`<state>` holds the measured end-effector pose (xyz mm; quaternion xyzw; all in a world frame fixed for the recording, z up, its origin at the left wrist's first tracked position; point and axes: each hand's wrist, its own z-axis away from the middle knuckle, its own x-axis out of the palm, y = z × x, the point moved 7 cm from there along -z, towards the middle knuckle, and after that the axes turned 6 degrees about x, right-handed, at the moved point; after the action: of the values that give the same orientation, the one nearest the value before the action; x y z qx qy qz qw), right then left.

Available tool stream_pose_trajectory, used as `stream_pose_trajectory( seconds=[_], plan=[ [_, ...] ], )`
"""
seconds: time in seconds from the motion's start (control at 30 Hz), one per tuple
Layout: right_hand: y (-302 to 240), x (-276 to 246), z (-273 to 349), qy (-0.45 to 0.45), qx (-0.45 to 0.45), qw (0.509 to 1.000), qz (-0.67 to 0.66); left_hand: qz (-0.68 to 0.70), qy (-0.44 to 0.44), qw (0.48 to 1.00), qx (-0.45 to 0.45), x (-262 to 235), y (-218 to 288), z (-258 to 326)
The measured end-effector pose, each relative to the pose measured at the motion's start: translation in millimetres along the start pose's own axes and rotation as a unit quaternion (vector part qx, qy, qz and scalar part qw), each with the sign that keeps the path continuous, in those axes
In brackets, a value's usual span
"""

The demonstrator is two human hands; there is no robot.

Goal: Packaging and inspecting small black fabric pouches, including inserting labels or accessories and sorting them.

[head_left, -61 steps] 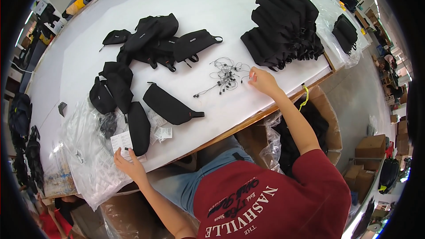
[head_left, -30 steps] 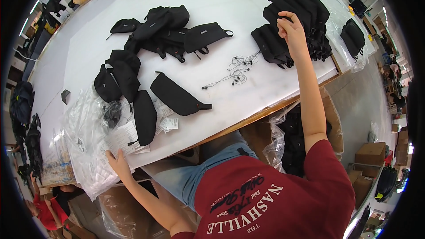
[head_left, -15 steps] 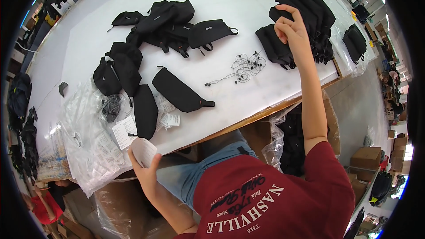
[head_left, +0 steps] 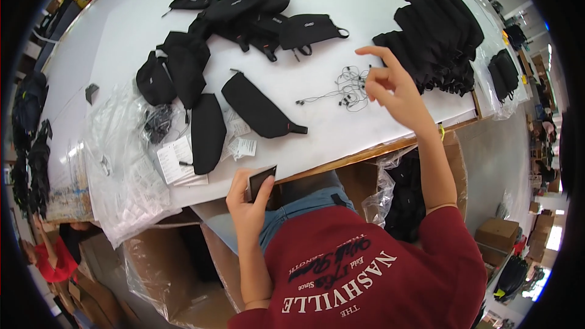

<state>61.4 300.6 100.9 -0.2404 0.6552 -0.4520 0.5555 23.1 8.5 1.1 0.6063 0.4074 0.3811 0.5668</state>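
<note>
My left hand is at the table's near edge, thumb and fingers closed on a small card tag with a dark face showing. Over the table my right hand is open, its index finger stretched out and the others bent, with nothing visible in it. Just beside those fingertips lies a tangle of thin tag strings with small black ends. A flat black pouch lies left of the strings, and another black pouch partly covers a stack of white card tags.
More black pouches are heaped at the far middle. A neat pile of pouches stands at the right. Clear plastic bags drape over the left front edge. Below the table is an open carton.
My right hand has come down from the pouch pile to the strings. My left hand has moved right, away from the white tags, and turned its card so the dark face shows.
</note>
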Motion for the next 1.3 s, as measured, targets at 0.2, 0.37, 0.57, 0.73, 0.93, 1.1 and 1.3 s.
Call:
stream_pose_trajectory(
  seconds=[0.2,0.37,0.57,0.73,0.93,1.1,1.3],
  plan=[
    [-14.7,93.0,45.2,-0.079,-0.049,0.994,-0.060,-0.041,0.012,0.998,0.045,25.0,11.6,0.7],
    [-24.3,129.7,53.8,-0.111,-0.053,0.986,-0.115,-0.074,0.024,0.995,0.068,25.0,27.7,3.5],
    [-19.0,134.3,54.0,-0.097,-0.047,0.988,-0.108,-0.150,0.033,0.972,0.177,22.1,40.8,5.9],
    [-11.6,126.8,57.7,-0.089,-0.065,0.986,-0.122,-0.144,0.014,0.965,0.217,19.1,46.5,7.7],
    [-3.6,126.8,63.8,-0.105,-0.029,0.978,-0.177,-0.076,-0.010,0.984,0.163,21.3,35.0,12.0],
    [1.0,123.6,66.1,-0.110,-0.037,0.981,-0.155,0.002,-0.072,0.992,0.103,25.7,22.6,12.5],
    [7.8,133.5,65.2,-0.183,0.010,0.972,-0.146,0.184,-0.145,0.968,-0.088,38.9,-7.5,17.9]
  ],
)
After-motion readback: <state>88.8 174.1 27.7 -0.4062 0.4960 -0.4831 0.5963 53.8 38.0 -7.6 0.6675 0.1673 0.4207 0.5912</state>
